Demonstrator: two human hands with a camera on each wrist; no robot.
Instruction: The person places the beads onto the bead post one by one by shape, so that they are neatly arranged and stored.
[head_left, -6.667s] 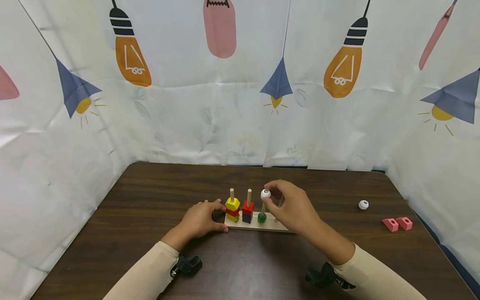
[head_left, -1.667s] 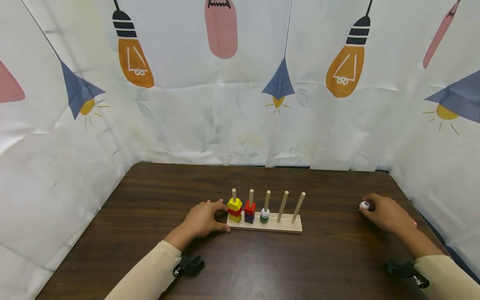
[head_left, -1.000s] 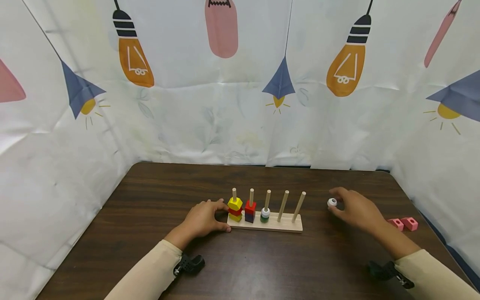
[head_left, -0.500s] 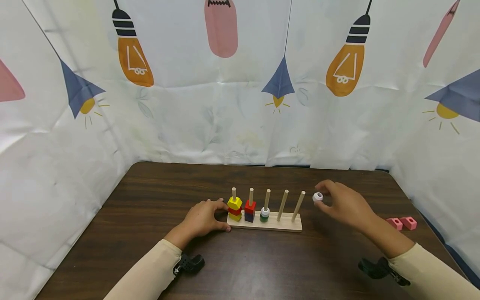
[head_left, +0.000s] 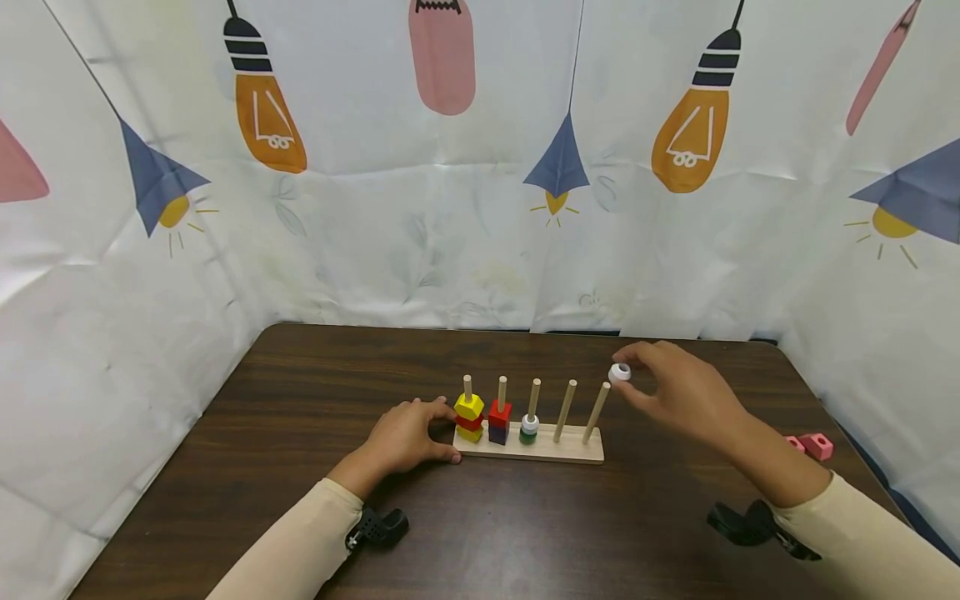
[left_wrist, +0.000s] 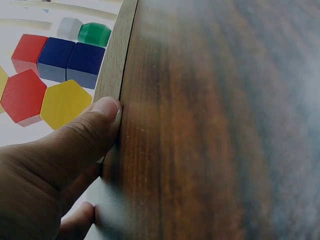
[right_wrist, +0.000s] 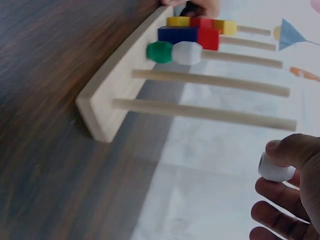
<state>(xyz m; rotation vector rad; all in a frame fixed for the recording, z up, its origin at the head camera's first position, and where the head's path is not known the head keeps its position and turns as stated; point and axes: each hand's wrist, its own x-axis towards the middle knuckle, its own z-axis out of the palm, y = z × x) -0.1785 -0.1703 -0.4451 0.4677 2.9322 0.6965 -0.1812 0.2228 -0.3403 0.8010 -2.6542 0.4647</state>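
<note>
- The white bead (head_left: pixel 619 372) is pinched between the thumb and fingertips of the right hand (head_left: pixel 678 392); it is held in the air, just beside and a little above the top of the rightmost peg (head_left: pixel 597 411).
- The bead is judged to be small, light, stiff and smooth, so it can slip from the fingers. It is best taken at its round sides, so that the hole stays free for a peg.
- The left hand (head_left: pixel 405 436) is pressed on the left end of the base (head_left: pixel 562 452); in the left wrist view the thumb (left_wrist: pixel 85 137) is seen straight against the base edge, and nothing is grasped.
- On the third peg a green bead (head_left: pixel 527 437) and another white one (head_left: pixel 530 424) are stacked; the fourth peg (head_left: pixel 564 410) is bare.
- Compared with 1.7 s ago, the bead has been lifted from the table (head_left: pixel 315 392) near the right edge and carried left to the pegs. The pink blocks (head_left: pixel 810 445) are uncovered now.
- The left hand and the base have not moved.
</note>
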